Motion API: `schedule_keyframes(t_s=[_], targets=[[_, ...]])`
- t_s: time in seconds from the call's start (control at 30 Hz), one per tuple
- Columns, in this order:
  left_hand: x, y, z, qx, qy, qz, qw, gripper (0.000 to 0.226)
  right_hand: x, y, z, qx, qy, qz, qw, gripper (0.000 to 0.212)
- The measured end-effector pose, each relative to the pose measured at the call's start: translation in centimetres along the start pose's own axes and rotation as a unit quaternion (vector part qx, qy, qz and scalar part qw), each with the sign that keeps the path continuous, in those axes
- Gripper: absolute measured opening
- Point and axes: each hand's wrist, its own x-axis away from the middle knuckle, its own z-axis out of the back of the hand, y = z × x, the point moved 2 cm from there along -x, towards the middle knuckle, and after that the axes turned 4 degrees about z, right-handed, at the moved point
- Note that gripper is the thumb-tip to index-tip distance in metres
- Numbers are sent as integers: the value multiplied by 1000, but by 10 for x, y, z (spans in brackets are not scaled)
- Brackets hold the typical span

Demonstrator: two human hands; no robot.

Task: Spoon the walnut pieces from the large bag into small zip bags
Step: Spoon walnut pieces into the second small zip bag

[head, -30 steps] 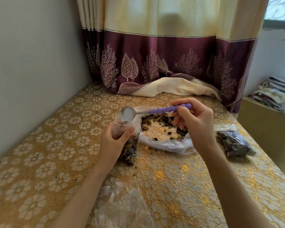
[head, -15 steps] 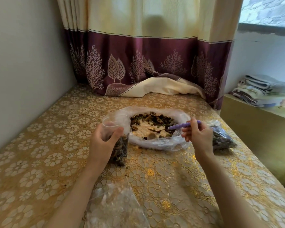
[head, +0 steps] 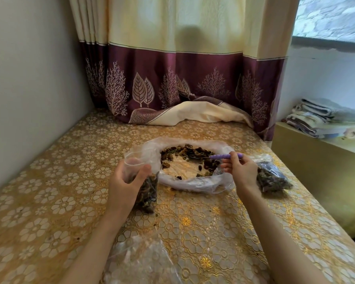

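A small clear plastic zip bag (head: pixel 146 187), partly filled with dark walnut pieces, is held upright on the gold floral-patterned tablecloth (head: pixel 203 232) by the left hand (head: pixel 124 185); its thumb and fingers are curled round the bag's upper part, and the mouth of the bag is kept open above them. Just to the right, touching the small bag, a large clear plastic bag (head: pixel 184 181) lies open on the cloth, with brown walnut pieces (head: pixel 193 152) ringed along its far and right inner edge and a bare patch in the middle. A spoon with a purple ribbed handle (head: pixel 223 156) is pinched between the thumb and curled fingers of the right hand (head: pixel 242 171), and its metal bowl is laid among the pieces at the far side of the large bag. A filled, dark small zip bag (head: pixel 272 177) lies on the cloth just beside the right wrist. Empty clear bags (head: pixel 139 261) are seen crumpled at the near edge, between the forearms. A cream and maroon curtain (head: pixel 182 78) hangs behind the table.
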Motion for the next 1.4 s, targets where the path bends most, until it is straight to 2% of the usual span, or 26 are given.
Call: schedule_keyframes(t_s=[0.33, 0.6, 0.8, 1.0, 1.13, 1.23, 1.33, 1.4], targets=[[0, -1, -1, 0, -7, -14, 1000, 35, 7, 4, 1, -28, 4, 9, 1000, 33], [0, -1, -1, 0, -13, -2, 1000, 35, 10, -12, 3, -107, 9, -8, 994, 16], [0, -1, 0, -5, -16, 7, 1000, 39, 25, -61, -10, -166, -63, 26, 984, 18], [-1, -1, -1, -17, -19, -9, 1000, 49, 43, -88, -28, -209, -143, 19, 967, 18], [-1, -1, 0, -12, -22, 0, 1000, 54, 49, -92, -35, -183, -180, 46, 965, 18], [-1, 0, 0, -13, -18, 12, 1000, 52, 51, -94, -38, -141, -217, 102, 961, 16], [0, 1, 0, -24, -9, 28, 999, 56, 55, -98, -39, -74, -281, 176, 941, 17], [0, 2, 1, -20, -4, 29, 999, 47, 57, -99, -40, -44, -314, 201, 927, 18]])
